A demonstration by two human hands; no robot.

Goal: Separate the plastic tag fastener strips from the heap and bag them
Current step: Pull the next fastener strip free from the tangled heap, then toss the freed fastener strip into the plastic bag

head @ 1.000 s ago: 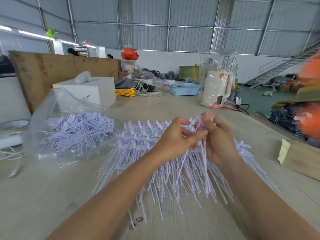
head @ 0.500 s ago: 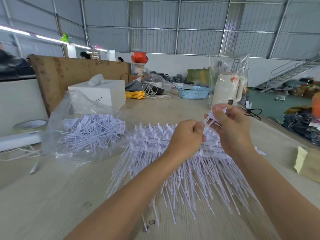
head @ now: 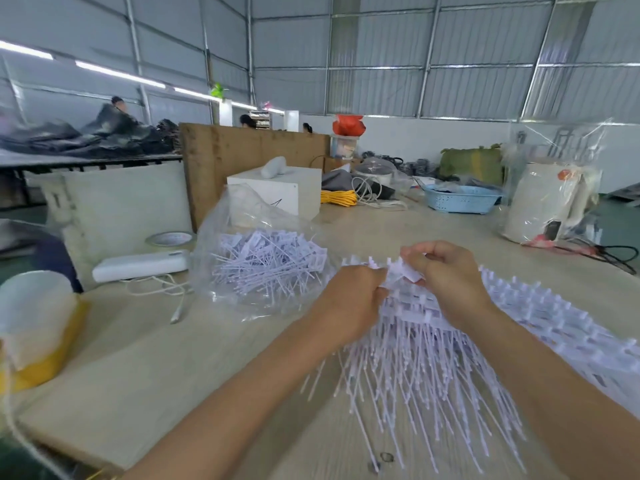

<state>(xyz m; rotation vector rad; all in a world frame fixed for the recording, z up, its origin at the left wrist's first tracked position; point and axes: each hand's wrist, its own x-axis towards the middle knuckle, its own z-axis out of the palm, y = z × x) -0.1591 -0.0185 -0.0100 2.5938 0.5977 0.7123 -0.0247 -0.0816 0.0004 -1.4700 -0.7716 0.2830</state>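
Bright, even daylight fills the hall, helped by tube lights (head: 119,75) along the left roofline. Shadows on the table (head: 145,368) are faint. Wide-angle bending curves the edges; far-left objects look smeared, possibly from motion.

Matt white plastic fastener strips (head: 433,344), glossy clear plastic bag (head: 242,216), pale smooth wood-grain table (head: 145,368), rough brown board (head: 249,157)

Two hands, left (head: 349,299) and right (head: 450,275); one clear bag (head: 242,237); one heap (head: 450,358) of uncountable strips.
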